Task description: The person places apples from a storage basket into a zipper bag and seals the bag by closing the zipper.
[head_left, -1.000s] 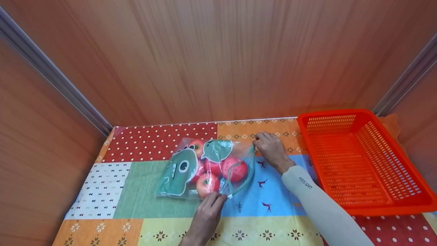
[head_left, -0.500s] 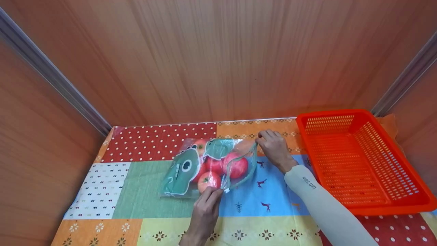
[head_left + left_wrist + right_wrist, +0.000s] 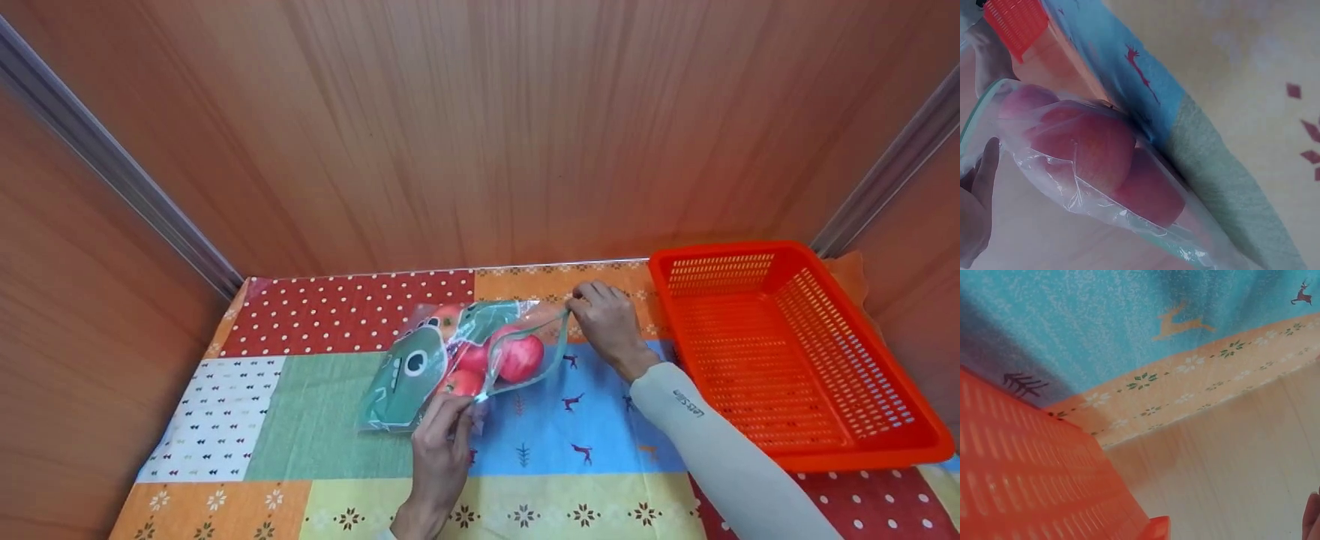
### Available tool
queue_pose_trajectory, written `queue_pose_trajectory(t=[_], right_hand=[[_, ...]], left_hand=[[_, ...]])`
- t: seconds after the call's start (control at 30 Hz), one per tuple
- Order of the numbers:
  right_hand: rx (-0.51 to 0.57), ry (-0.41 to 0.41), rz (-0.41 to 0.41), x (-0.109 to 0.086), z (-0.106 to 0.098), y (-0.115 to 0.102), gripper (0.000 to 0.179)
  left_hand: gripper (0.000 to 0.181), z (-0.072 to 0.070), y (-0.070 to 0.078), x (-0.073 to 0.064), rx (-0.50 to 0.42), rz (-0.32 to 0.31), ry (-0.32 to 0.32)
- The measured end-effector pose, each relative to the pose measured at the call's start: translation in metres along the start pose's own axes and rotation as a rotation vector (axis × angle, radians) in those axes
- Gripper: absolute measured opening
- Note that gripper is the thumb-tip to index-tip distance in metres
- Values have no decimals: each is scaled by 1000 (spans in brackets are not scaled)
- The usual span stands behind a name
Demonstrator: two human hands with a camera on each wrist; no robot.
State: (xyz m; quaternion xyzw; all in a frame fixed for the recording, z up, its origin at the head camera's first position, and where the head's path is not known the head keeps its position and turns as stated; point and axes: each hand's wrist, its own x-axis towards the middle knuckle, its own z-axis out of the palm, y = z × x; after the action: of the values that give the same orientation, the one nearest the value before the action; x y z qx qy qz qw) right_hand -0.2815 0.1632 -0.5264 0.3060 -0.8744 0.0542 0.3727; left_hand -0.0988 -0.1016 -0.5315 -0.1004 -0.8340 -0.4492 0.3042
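Observation:
A clear zip bag [image 3: 411, 367] with a green one-eyed monster print and a green zip edge lies on the table, several red apples [image 3: 520, 358] inside it. Its mouth faces right and gapes between the two hands. My left hand [image 3: 441, 442] pinches the near corner of the mouth, beside a small white slider [image 3: 481, 397]. At the far corner, my right hand [image 3: 606, 319] pinches the green edge. The left wrist view shows the apples [image 3: 1086, 143] pressed against the clear film, with the left hand [image 3: 977, 205] at the mouth. Only a fingertip of the right hand shows in the right wrist view.
An orange-red plastic basket [image 3: 765, 360] with slotted walls stands at the right, close to the right forearm. A patchwork-print cloth [image 3: 375, 502] covers the table. Wood-look panels [image 3: 480, 135] rise behind and at both sides.
The left hand has lifted the near corner of the bag's mouth up and slightly left. The right hand has shifted a little right with the far corner, and the bag has slid slightly right.

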Motion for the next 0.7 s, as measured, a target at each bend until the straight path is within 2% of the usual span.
queue_pose_trajectory(t=[0.37, 0.6, 0.7], right_hand=[[46, 58, 58, 10, -24, 0, 15], [97, 29, 115, 13, -44, -1, 12], [121, 15, 133, 13, -53, -2, 12]], left_hand=[[18, -7, 2, 15, -75, 43, 110], [16, -13, 6, 26, -121, -7, 159], [18, -16, 7, 31, -123, -8, 174]])
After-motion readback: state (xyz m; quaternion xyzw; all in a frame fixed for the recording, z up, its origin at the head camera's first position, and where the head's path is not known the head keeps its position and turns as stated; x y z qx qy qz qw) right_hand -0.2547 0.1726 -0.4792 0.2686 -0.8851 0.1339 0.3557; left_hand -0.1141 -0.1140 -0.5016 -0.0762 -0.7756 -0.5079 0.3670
